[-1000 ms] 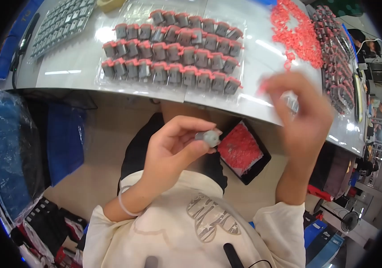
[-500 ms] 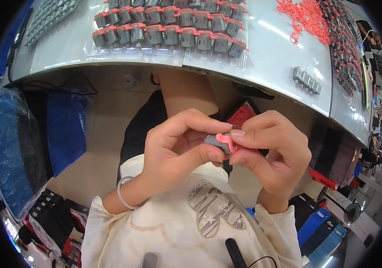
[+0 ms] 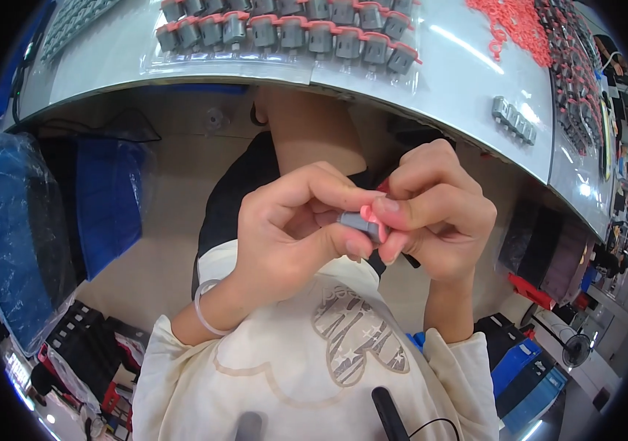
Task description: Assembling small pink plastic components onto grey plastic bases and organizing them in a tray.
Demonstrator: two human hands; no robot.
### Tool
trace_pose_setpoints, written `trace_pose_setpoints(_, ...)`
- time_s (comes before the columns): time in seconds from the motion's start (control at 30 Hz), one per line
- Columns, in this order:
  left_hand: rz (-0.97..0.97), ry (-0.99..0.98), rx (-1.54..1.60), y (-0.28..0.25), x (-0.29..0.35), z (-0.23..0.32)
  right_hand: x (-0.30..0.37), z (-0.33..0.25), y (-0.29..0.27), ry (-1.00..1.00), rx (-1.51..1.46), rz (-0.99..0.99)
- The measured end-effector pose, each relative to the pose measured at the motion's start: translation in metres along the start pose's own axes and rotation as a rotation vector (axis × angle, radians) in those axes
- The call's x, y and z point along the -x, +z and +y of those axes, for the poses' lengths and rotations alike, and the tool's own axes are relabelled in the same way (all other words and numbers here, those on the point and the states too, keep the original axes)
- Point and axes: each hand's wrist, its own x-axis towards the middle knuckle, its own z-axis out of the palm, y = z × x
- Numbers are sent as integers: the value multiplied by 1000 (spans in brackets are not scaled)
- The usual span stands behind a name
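Over my lap, my left hand (image 3: 277, 224) pinches a small grey plastic housing (image 3: 356, 223) between thumb and forefinger. A pink plastic ring-like piece (image 3: 371, 214) sits at the housing's right end. My right hand (image 3: 446, 213) presses on that pink piece with thumb and fingertips, which hide part of it. Both hands meet at the part, in front of the table edge. On the table beyond lie rows of similar grey housings with pink pieces (image 3: 290, 33).
Loose pink pieces (image 3: 514, 29) are heaped at the far right, beside a mass of dark housings (image 3: 572, 95). A short row of bare grey housings (image 3: 514, 122) lies near the table edge. Plastic-wrapped blue packages (image 3: 20, 242) stand at left; a small fan (image 3: 577, 350) at right.
The right hand has shifted up and slightly left around the pink piece, its fingers more curled. The pink piece looks more turned. The table has slid up in view.
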Motion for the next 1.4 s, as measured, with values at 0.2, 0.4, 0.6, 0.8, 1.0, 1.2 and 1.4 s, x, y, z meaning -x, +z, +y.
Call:
trace_pose_setpoints(0.2,72,-60,-49,-2,-1,2,-5,-2,-3,44,118,-87)
trace_pose_setpoints(0.4,88,-307,-38,-10,-1,4,-16,2,-10,217,104,-257)
trace_pose_setpoints(0.6,68,-193,-147,-25,-9,24,-34,1,10,301,39,-217)
trace_pose_setpoints(0.8,120,-32,-216,-44,-11,44,-110,-9,5,116,206,-316)
trace_pose_setpoints(1.0,159,-161,-250,-57,-5,53,-241,40,21,60,567,-279)
trace_pose_setpoints(1.2,177,-173,-327,-64,9,56,-261,88,53,231,439,-278)
trace_pose_setpoints(1.4,211,-166,-330,-74,5,56,-249,94,58,272,596,-273)
